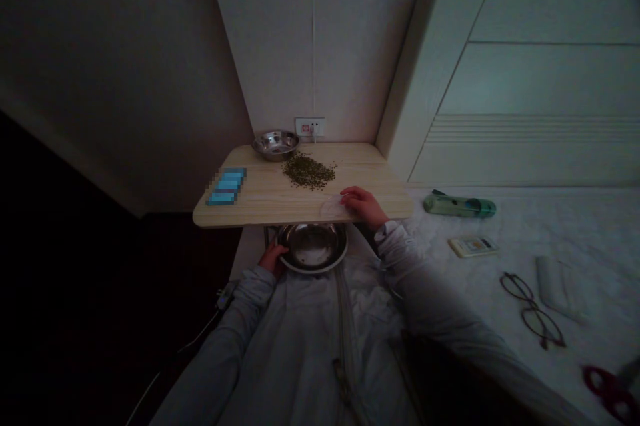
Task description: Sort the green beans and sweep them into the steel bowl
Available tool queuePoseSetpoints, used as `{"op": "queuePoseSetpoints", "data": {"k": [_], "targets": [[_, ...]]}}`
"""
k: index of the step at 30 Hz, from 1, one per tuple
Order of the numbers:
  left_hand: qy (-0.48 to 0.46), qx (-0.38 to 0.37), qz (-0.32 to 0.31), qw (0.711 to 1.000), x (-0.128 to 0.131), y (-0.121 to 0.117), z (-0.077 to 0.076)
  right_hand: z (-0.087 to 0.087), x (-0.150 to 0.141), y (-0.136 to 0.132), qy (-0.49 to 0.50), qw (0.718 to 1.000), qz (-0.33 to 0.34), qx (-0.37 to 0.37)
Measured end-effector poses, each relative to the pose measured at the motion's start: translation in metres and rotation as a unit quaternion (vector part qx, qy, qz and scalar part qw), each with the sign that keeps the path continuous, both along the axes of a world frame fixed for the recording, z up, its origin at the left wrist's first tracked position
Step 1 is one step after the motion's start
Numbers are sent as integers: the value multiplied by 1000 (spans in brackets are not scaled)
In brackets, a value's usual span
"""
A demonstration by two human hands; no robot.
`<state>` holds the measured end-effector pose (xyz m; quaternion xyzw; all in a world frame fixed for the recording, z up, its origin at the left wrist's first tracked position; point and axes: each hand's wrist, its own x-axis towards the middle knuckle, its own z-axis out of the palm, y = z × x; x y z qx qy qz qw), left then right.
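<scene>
A steel bowl (314,246) rests at my lap, just below the front edge of the small wooden table (270,206). My left hand (273,259) grips the left rim of this bowl. At the table's front right, my right hand (365,207) has its fingers curled on a thin, clear, roundish plastic piece (333,207), whose exact kind I cannot make out. Small green beans (309,171) lie spread in a loose pile on the tabletop, beyond the plastic piece. Behind them to the left stands a second steel bowl (277,145).
A phone with a lit, blurred screen (227,186) lies at the table's left. On the bed to the right are a green pouch-like item (460,205), another phone (473,247), eyeglasses (533,309) and red-handled scissors (607,389). A wall socket (310,127) sits behind the table.
</scene>
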<state>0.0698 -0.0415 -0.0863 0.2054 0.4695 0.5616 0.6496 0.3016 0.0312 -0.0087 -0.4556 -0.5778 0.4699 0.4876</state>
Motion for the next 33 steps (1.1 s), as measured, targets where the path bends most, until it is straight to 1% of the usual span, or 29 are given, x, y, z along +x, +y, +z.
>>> {"op": "queuePoseSetpoints", "data": {"k": [5,8,10,14,18,23,28,33], "targets": [[-10,7,-3,1000,1,-2,5,3,-20,-5,-2,995,92,-25],[-7,7,-8,1000,2,-4,7,-2,-35,-2,-24,994,105,-10],[-6,8,-10,1000,2,-5,8,-6,-42,4,-54,994,91,16],[-17,23,-12,1000,2,-5,8,-10,-49,11,-129,989,28,71],[-16,30,-12,999,3,-5,8,-8,-50,11,-183,979,-33,82],[-20,17,-7,1000,2,-5,7,-9,-40,11,-238,965,-76,85],[-31,42,-20,998,0,-4,2,-12,-13,18,-268,955,-106,70],[-28,37,-16,999,1,-6,6,-6,14,28,-297,946,-114,56]]}}
